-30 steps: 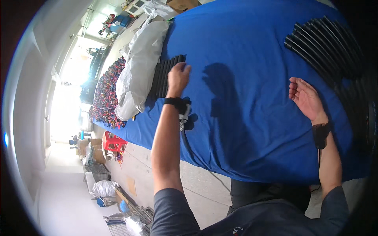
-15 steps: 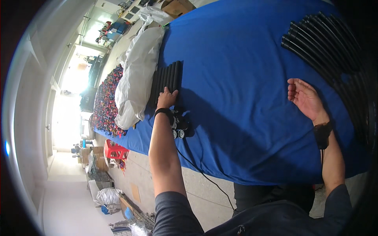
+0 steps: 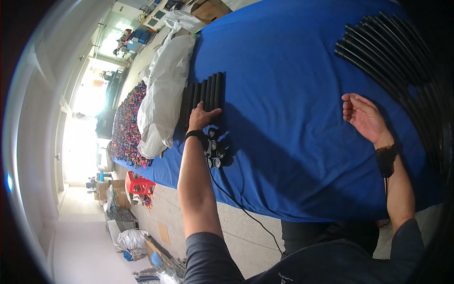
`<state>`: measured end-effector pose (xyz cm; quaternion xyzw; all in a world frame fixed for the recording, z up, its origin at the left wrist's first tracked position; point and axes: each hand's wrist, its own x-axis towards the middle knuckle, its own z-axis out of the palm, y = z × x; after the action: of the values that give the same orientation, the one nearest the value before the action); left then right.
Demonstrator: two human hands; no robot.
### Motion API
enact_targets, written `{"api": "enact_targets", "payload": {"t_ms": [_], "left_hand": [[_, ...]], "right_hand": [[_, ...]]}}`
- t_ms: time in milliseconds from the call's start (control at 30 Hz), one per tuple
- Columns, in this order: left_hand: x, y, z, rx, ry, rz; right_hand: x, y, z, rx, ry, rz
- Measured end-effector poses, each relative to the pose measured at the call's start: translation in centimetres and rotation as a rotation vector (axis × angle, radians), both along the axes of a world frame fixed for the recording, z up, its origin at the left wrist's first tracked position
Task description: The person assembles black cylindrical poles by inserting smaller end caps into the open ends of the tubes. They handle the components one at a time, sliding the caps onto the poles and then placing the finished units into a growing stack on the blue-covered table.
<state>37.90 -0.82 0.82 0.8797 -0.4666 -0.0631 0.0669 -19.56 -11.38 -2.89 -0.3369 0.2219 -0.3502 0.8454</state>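
Note:
My left hand (image 3: 203,117) rests on a row of short black tubes (image 3: 215,90) on the blue cloth. Its thumb points out to the right and its fingers are spread over the tubes, gripping none. Beside its wrist, toward me, lie several small black round pieces (image 3: 216,162) with pale ringed ends, partly hidden by the wrist. On the right, my right hand (image 3: 364,117) is held over the cloth, palm turned inward, fingers loosely curled and holding nothing. Beyond and to the right of it, long black tubes (image 3: 378,45) lie fanned side by side.
Blue cloth (image 3: 279,61) covers the table. A white plastic sheet (image 3: 165,94) lies left of the short tubes, beside a heap of small multicoloured pieces (image 3: 126,125). A black cable (image 3: 241,206) runs over the near edge. A red stool (image 3: 137,183) stands on the floor at the left.
The short tubes have spread to the right, with gaps showing between them. My left thumb has moved out to the right, and more ringed ends show by the wrist. My right hand has hardly moved.

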Motion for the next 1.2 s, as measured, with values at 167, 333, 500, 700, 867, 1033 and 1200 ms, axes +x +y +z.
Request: {"api": "enact_targets", "payload": {"t_ms": [167, 333, 500, 700, 867, 1033, 1200], "left_hand": [[-2.2, -2.1, 1.0, 0.058, -0.022, -0.022], [-2.6, -2.5, 1.2, -0.113, 0.311, 0.06], [-4.1, -4.2, 1.0, 0.0, 0.222, 0.011], [-5.4, -5.3, 1.1, 0.131, 0.129, -0.106], [-10.1, -6.9, 1.6, 0.179, 0.111, -0.266], [-15.4, -6.9, 1.1, 0.118, 0.161, -0.509], [-23.0, -5.0, 2.6, 0.117, 0.132, -0.782]], "right_hand": [[-0.2, -0.2, 0.0, -0.028, -0.006, 0.011], [0.0, 0.0, 0.0, -0.001, -0.002, 0.022], [0.0, -0.1, 0.1, -0.004, -0.001, 0.018], [0.1, -0.3, -0.1, 0.017, -0.006, 0.037], [-0.6, -0.4, -0.4, 0.014, -0.035, 0.034], [-0.7, -1.4, -1.6, -0.059, -0.213, -0.216], [-0.7, -1.7, -2.0, -0.022, -0.242, -0.371]]}}
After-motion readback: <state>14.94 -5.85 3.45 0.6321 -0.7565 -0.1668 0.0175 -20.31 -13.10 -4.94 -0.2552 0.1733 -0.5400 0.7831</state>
